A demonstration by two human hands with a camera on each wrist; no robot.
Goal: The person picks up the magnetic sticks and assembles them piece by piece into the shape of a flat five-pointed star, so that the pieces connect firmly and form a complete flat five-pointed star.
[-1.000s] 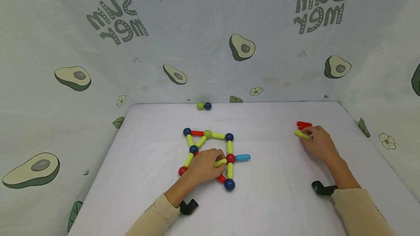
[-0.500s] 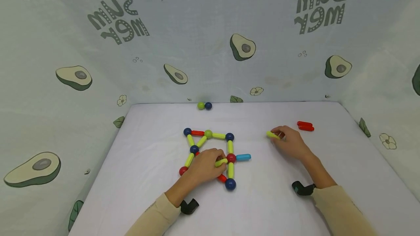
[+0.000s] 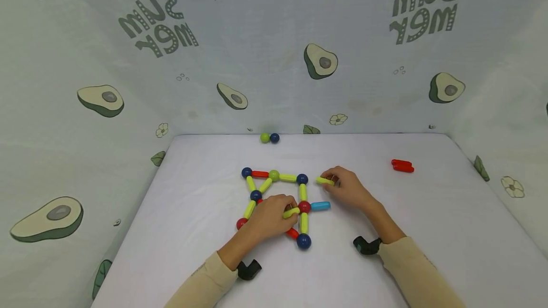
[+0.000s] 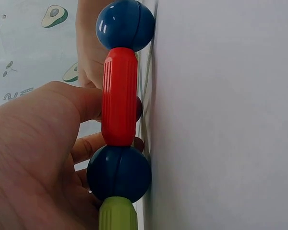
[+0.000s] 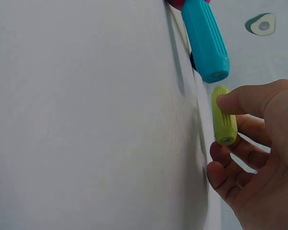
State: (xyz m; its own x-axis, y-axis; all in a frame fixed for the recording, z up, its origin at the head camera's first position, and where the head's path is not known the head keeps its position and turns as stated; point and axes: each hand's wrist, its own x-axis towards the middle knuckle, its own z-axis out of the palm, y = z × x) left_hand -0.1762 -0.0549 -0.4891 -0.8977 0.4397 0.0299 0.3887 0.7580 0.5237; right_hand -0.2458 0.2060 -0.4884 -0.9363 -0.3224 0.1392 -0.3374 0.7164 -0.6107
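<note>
A flat frame of magnetic rods and balls lies mid-table. My left hand [image 3: 270,215] reaches over it and pinches a yellow-green rod [image 3: 291,213], whose end meets the red ball [image 3: 304,206] on the frame's right side. From that ball a light-blue rod [image 3: 320,206] sticks out to the right. Between thumb and fingers, my right hand [image 3: 351,189] holds another yellow-green rod [image 5: 224,120], just right of the dark-blue corner ball [image 3: 302,179]. In the left wrist view a red rod [image 4: 119,96] joins two blue balls, overlapping the left fingers. The left hand hides part of the frame's middle.
Two red rods [image 3: 403,167] lie side by side at the back right. A green ball [image 3: 265,138] and a dark-blue ball [image 3: 275,138] sit at the table's back edge. Behind rises a cloth printed with avocados. Black wrist cameras [image 3: 366,245] jut out beneath the arms.
My right hand has carried its yellow-green rod leftward, from beside the red rods to near the frame's right corner. The left hand keeps its hold in the same place.
</note>
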